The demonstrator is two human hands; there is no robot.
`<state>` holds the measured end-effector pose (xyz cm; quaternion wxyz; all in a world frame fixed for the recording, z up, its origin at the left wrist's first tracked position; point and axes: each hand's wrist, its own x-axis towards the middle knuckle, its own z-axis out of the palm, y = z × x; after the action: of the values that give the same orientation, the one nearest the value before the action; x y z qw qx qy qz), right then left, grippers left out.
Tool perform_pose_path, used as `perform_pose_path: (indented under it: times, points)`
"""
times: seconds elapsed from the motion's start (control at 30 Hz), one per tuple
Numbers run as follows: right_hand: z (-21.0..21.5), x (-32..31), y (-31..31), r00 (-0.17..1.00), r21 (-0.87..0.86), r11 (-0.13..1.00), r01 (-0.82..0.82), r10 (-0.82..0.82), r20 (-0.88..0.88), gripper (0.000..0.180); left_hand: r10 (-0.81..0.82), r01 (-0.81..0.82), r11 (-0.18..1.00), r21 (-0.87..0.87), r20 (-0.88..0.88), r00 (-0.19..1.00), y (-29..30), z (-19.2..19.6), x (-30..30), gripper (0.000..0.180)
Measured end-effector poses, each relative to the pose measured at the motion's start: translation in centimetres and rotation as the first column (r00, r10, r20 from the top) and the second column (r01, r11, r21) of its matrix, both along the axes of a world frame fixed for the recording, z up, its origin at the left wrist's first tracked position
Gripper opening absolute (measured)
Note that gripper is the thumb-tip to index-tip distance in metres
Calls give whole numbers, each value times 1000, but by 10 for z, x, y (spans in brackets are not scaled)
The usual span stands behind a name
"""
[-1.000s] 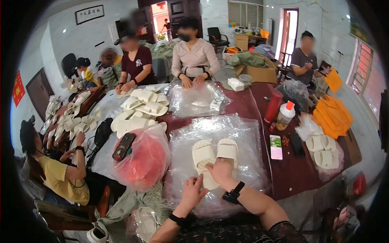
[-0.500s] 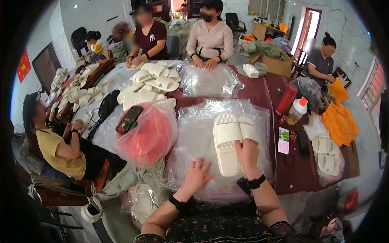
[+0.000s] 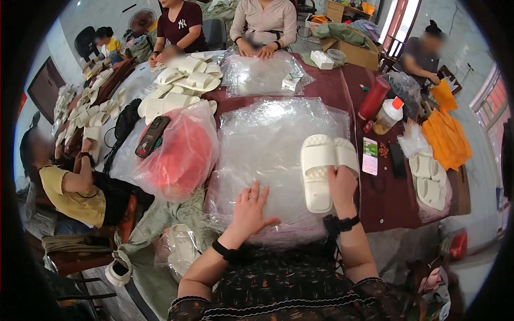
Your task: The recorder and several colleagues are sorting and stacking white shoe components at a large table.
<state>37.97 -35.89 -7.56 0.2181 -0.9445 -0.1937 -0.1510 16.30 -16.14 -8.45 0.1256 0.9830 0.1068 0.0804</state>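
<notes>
A pair of cream slide sandals (image 3: 321,166) lies side by side on a stack of clear plastic bags (image 3: 273,139) spread over the dark red table (image 3: 385,200). My right hand (image 3: 341,184) grips the heel end of the sandals, a black band on its wrist. My left hand (image 3: 250,206) rests flat with fingers spread on the clear bags, to the left of the sandals, holding nothing.
A red-tinted plastic bag (image 3: 179,155) with a black phone (image 3: 151,137) on it sits to the left. More cream sandals (image 3: 182,85) are piled farther back. A red bottle (image 3: 373,99), a jar (image 3: 388,115), a phone (image 3: 370,155) and bagged sandals (image 3: 428,182) lie right. Other people sit around the table.
The view has tilted down and closer. The sandals have slid right on the bags under my right hand, and my left hand has flattened onto the plastic.
</notes>
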Motion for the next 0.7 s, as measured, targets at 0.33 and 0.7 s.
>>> perform_pose_path:
  times: [0.33, 0.7]
  points:
    - [38, -58, -91, 992, 464, 878, -118, 89, 84, 20, -3, -13, 996, 92, 165, 986, 1, 9, 30, 65]
    - [65, -96, -100, 833, 754, 634, -172, 502, -232, 24, 146, 45, 778, -627, 250, 957, 11, 3, 52, 27]
